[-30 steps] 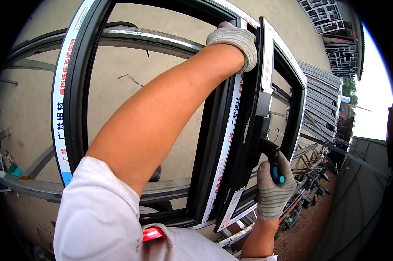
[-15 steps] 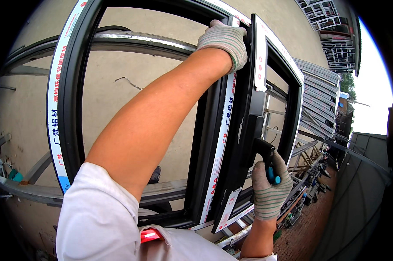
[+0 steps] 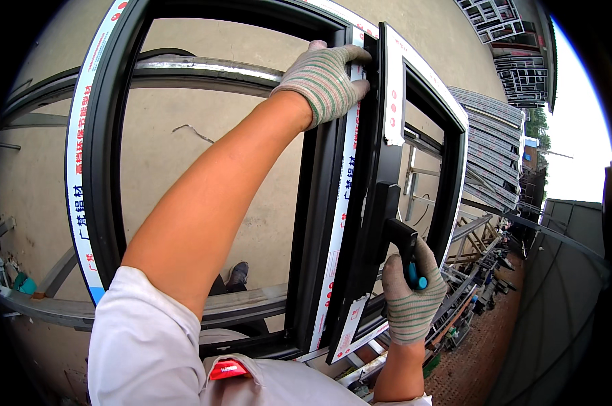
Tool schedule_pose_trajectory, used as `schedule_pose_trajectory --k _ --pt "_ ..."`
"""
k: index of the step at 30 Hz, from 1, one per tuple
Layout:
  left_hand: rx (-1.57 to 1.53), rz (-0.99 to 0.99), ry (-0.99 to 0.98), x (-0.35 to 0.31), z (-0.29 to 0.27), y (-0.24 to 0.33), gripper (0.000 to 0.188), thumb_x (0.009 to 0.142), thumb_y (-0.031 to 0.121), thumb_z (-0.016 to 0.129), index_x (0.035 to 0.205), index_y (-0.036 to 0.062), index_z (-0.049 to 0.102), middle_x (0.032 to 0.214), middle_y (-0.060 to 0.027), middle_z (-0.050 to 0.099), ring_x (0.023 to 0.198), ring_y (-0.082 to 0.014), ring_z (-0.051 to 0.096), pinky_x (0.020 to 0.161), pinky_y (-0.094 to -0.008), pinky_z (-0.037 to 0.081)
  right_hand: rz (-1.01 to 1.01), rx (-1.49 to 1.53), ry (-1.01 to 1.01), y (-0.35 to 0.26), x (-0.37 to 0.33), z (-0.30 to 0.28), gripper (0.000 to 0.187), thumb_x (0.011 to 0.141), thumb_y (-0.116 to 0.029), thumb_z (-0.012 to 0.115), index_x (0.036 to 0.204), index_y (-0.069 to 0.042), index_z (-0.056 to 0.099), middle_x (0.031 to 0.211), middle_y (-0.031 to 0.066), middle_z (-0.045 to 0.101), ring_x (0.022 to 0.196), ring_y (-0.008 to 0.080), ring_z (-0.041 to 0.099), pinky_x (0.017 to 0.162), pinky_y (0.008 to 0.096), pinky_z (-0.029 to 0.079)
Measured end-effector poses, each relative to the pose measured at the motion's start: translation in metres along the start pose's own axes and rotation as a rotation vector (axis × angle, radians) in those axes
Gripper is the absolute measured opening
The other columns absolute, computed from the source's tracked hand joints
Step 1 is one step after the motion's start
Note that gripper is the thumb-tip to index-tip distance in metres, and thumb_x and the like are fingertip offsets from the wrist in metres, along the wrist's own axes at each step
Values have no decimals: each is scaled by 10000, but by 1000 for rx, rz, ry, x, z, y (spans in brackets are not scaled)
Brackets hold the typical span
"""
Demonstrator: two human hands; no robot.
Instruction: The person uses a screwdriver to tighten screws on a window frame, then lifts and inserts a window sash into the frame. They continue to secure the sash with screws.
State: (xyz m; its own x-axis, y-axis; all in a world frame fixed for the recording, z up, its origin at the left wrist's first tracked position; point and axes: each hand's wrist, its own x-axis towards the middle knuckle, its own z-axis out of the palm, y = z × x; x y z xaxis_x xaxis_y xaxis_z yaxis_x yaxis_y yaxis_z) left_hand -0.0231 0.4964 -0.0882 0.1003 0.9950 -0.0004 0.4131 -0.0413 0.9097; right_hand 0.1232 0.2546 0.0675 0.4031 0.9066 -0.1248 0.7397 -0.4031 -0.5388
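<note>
As the right hand wraps a black lever handle on a dark window sash, its gloved thumb and fingers close around the grip, with a rounded blue tool end lodged between them; what the hidden fingertips press against cannot be told. Lever and sash sit at the right side of a black window frame, the sash's left edge standing proud of the upright member beside it. Near the upper right corner of the frame's large left opening, the left hand, in a striped knit glove, reaches over that member with thumb and forefinger spread apart, their tips at the black edge beside the sash; whether they press on it cannot be told. White protective film, printed in red and blue, lines the frame's left edge. Beneath, metal rails cross the opening, and a dark shoe shows near its lower edge. A white sleeve covers the left upper arm. Beyond the frame's right edge lie a stack of long profiles, metal grids, brick paving and a grey wall.
</note>
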Motion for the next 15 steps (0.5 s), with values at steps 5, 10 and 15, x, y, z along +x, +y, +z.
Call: schedule_pose_trajectory --k 5,10,15 --pt "-51 28 47 -7 1 -8 558 913 405 762 1425 202 671 1291 -189 588 1169 -346 672 1060 -418 574 20 56 -24 3 1 8 405 955 -100 757 1340 3 685 894 3 711 768 49 645 682 224 557" --pt "-108 44 66 -6 6 -10 576 892 390 762 1425 194 668 1306 -185 574 1185 -342 658 1077 -422 560 75 90 -43 3 -1 14 389 965 -78 723 1343 4 685 977 5 697 800 49 625 699 212 529" --pt "-124 75 115 -6 8 -16 565 882 403 760 1398 187 682 1297 -193 587 1179 -336 653 1071 -428 551 45 61 -23 10 0 20 405 971 -86 716 1362 9 674 970 9 705 787 48 622 697 214 530"
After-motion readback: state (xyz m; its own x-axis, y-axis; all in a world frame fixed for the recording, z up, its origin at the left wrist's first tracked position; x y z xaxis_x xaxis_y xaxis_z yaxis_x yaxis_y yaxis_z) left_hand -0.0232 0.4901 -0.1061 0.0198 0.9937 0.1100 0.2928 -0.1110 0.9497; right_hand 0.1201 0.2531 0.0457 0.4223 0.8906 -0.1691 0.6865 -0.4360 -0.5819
